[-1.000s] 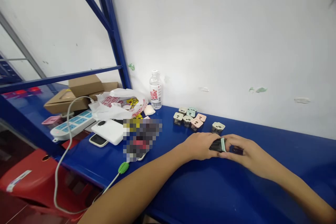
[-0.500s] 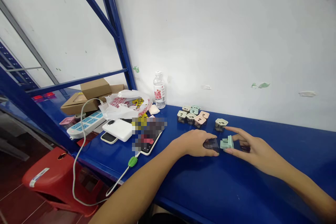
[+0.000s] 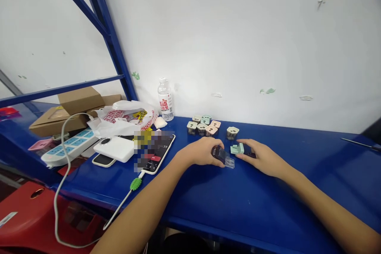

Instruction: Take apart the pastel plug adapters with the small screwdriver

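Note:
My left hand [image 3: 208, 151] is closed around a dark see-through sharpener case [image 3: 219, 154]. A clear plastic piece [image 3: 229, 162] sticks out at the case's right end, just above the table. To its right, my right hand [image 3: 262, 155] grips a mint-green pencil sharpener top [image 3: 237, 149] between thumb and fingers, apart from the case. A dark piece [image 3: 249, 154] shows partly under the right palm; I cannot tell whether it is held. Behind the hands stands one cream-topped two-hole sharpener [image 3: 232, 132]. A cluster of several similar sharpeners [image 3: 202, 126] sits farther left.
A charging phone [image 3: 160, 154] lies left of my left arm. Beyond it are a white power bank [image 3: 114, 149], a power strip [image 3: 71, 149], a plastic bag [image 3: 119, 117], a cardboard box [image 3: 59, 121] and a water bottle [image 3: 165, 101]. A thin rod [image 3: 357, 144] lies far right.
The view has swung to the right. My left hand has tilted the dark case, and a clear piece now shows at its end. The right hand still holds the mint-green top.

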Demonstrator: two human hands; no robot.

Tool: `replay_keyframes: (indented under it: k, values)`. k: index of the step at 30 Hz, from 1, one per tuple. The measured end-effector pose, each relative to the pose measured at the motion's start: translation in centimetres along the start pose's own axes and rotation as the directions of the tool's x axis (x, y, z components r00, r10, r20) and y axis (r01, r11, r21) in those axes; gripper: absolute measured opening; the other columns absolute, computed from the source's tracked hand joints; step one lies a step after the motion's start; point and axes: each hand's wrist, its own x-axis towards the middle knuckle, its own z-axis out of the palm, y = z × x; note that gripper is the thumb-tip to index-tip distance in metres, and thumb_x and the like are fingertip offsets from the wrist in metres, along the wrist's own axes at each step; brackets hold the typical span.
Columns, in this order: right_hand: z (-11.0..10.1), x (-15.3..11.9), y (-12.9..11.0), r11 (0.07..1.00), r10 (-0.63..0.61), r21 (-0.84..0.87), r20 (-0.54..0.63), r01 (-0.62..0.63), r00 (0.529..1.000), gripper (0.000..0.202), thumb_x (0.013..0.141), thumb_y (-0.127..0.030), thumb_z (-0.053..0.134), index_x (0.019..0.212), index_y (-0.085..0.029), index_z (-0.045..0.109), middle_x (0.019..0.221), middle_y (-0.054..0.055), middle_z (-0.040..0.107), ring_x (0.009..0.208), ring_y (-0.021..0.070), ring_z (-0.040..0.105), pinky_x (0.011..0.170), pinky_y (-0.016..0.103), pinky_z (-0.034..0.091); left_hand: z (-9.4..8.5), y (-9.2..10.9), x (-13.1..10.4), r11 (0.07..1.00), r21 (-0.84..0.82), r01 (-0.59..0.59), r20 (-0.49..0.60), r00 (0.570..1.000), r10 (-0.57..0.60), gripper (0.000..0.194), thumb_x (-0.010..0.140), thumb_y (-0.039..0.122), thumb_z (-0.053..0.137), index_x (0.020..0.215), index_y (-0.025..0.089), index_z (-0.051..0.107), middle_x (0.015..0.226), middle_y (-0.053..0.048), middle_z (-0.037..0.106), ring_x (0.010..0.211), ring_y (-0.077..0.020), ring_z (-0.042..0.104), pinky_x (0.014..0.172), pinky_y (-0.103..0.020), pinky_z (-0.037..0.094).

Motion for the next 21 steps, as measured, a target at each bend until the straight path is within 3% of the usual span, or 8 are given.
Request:
replay_keyframes:
  k: [3, 7, 10, 12, 14, 16, 21]
  values:
    - [0.1, 0.0, 0.2, 1.000, 0.007, -0.011, -0.003, -0.007, 1.000, 0.054, 0.088, -0.053, 0.048, 0.135, -0.025, 0.046, 0.127, 0.009, 0.058, 0.104, 0.0264, 0.060, 0.081, 0.037, 0.051, -0.1, 0.0, 0.0, 1.000, 0.011, -0.012, -0.018, 1.000, 0.012, 0.048, 0.068, 0.045, 0.076, 0.106, 0.019, 0.063, 0.093, -0.003, 0.065, 0.081, -0.0172, 0.059, 0.069, -0.025, 0.042]
    - [-0.3, -0.2, 0.3, 0.999, 0.019, -0.027, -0.046, -0.021, 0.999, 0.061, 0.086, -0.054, 0.051, 0.139, -0.027, 0.040, 0.126, 0.010, 0.056, 0.092, 0.0246, 0.064, 0.073, 0.037, 0.053, -0.7, 0.2, -0.3, 1.000, 0.010, 0.022, -0.034, 0.999, -0.022, 0.053, 0.070, 0.049, 0.072, 0.112, 0.019, 0.063, 0.093, -0.003, 0.066, 0.078, -0.0175, 0.060, 0.069, -0.025, 0.043]
    - [-1.2, -0.5, 0.2, 0.999, -0.016, -0.038, -0.156, 0.011, 0.988, 0.050, 0.085, -0.056, 0.051, 0.123, -0.025, 0.053, 0.113, 0.009, 0.059, 0.085, 0.0223, 0.064, 0.068, 0.034, 0.052, -1.4, 0.4, -0.6, 0.998, 0.013, 0.062, -0.044, 0.997, -0.062, 0.055, 0.070, 0.052, 0.071, 0.114, 0.020, 0.063, 0.093, -0.004, 0.067, 0.080, -0.0187, 0.061, 0.070, -0.027, 0.043]
    - [-1.9, -0.7, -0.1, 0.998, -0.060, -0.043, -0.177, 0.054, 0.982, 0.038, 0.088, -0.054, 0.048, 0.105, -0.022, 0.060, 0.094, 0.007, 0.063, 0.075, 0.0198, 0.062, 0.061, 0.031, 0.049, -1.8, 0.5, -0.7, 0.997, 0.021, 0.069, -0.061, 0.996, -0.068, 0.053, 0.072, 0.052, 0.069, 0.113, 0.020, 0.063, 0.096, -0.005, 0.067, 0.082, -0.0190, 0.061, 0.072, -0.027, 0.043]
    - [-2.2, -0.9, -0.5, 0.994, -0.108, -0.025, -0.104, 0.106, 0.989, 0.035, 0.092, -0.051, 0.044, 0.094, -0.022, 0.063, 0.076, 0.004, 0.062, 0.063, 0.0170, 0.058, 0.055, 0.029, 0.044, -2.0, 0.4, -0.8, 0.997, 0.028, 0.073, -0.069, 0.995, -0.071, 0.050, 0.073, 0.050, 0.069, 0.113, 0.020, 0.063, 0.098, -0.005, 0.068, 0.083, -0.0191, 0.061, 0.072, -0.027, 0.043]
    - [-2.1, -1.1, -1.1, 0.986, -0.165, -0.005, 0.003, 0.165, 0.986, 0.035, 0.093, -0.049, 0.043, 0.096, -0.022, 0.066, 0.071, 0.003, 0.062, 0.060, 0.0164, 0.057, 0.055, 0.029, 0.043, -1.9, 0.2, -0.7, 0.997, 0.030, 0.076, -0.068, 0.995, -0.074, 0.047, 0.073, 0.049, 0.070, 0.110, 0.020, 0.063, 0.097, -0.004, 0.067, 0.083, -0.0194, 0.060, 0.070, -0.027, 0.043]
    - [-0.1, -1.1, -2.3, 0.976, -0.203, -0.054, 0.136, 0.212, 0.970, 0.045, 0.093, -0.051, 0.042, 0.125, -0.026, 0.060, 0.104, 0.008, 0.064, 0.077, 0.0201, 0.064, 0.067, 0.034, 0.050, -0.2, -0.7, 0.0, 0.994, 0.003, 0.105, -0.171, 0.980, -0.103, 0.037, 0.069, 0.035, 0.074, 0.098, 0.017, 0.058, 0.096, -0.005, 0.065, 0.084, -0.0218, 0.060, 0.069, -0.028, 0.044]
